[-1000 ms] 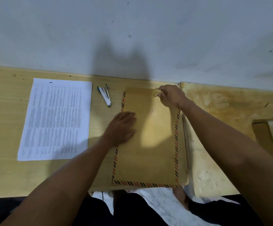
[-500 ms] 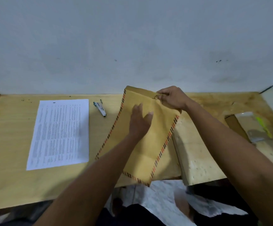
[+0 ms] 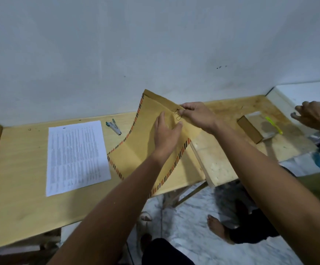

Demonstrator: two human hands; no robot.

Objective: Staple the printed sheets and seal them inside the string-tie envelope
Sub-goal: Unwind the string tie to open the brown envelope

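Note:
The brown string-tie envelope [image 3: 136,155] with striped edges is tilted up off the wooden table [image 3: 21,197], its top end raised toward the wall. My left hand [image 3: 166,134] lies flat against its face with straight fingers. My right hand [image 3: 197,116] pinches the dark string at the envelope's top flap. The printed sheets [image 3: 77,155] lie flat on the table to the left. A small stapler [image 3: 114,128] with green trim lies between the sheets and the envelope.
A white wall rises right behind the table. At the right a small cardboard box [image 3: 251,130] with clear plastic and a yellow-green item lies on a second tabletop. Another person's hand [image 3: 316,116] reaches in at the far right edge. Feet and floor show below the table.
The envelope was lifted from lying flat on the table to tilted up. My left hand shifted up its face; my right hand kept hold at the string. The view swung right.

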